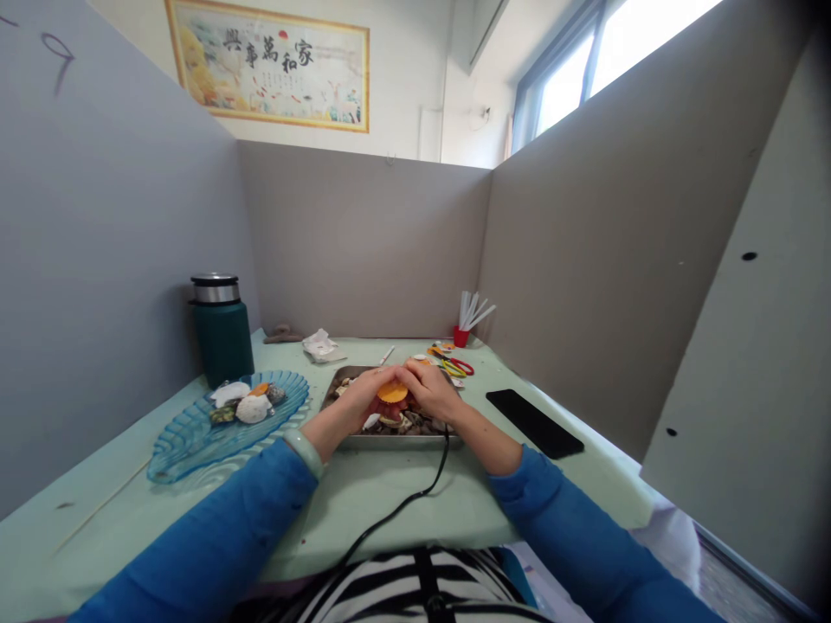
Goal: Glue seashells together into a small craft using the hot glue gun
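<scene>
Both hands meet over a metal tray (393, 442) of shells and stones. My left hand (363, 400) and my right hand (431, 391) are cupped around an orange shell (393, 393), their fingertips together above it. Reddish-brown pieces show just beneath the shell, too small to make out. Whether each hand grips the shell or only rests against it is partly hidden. A black cable (406, 502) runs from beside my right wrist down over the table edge.
On the left, a blue shell-shaped dish (188, 437) holds several shells and stones, with a dark green bottle (222, 337) behind it. Scissors (456, 365) and a red cup (460, 337) of white sticks stand behind the tray. A black phone-like slab (536, 422) lies right.
</scene>
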`<action>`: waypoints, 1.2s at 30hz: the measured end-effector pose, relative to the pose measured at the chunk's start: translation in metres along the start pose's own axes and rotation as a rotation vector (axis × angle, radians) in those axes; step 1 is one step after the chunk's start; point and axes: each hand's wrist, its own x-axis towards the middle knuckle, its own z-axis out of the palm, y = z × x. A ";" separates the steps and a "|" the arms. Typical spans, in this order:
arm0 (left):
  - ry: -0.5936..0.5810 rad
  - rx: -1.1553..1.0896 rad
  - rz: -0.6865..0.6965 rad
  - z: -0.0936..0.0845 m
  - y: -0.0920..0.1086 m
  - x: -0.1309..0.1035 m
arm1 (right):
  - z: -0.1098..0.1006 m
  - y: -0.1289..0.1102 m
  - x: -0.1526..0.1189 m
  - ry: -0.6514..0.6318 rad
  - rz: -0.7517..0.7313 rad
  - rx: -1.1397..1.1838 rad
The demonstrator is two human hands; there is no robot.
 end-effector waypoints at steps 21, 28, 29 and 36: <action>-0.032 -0.036 -0.026 -0.004 -0.001 0.001 | 0.001 0.002 0.000 -0.052 0.008 0.042; -0.043 -0.047 -0.024 -0.005 -0.002 0.001 | 0.000 0.001 0.000 -0.052 -0.006 0.046; -0.044 -0.046 -0.025 -0.004 -0.002 0.001 | 0.000 0.001 0.000 -0.055 -0.002 0.044; -0.034 -0.022 -0.045 -0.003 -0.002 0.002 | 0.001 0.003 0.000 -0.048 -0.011 0.014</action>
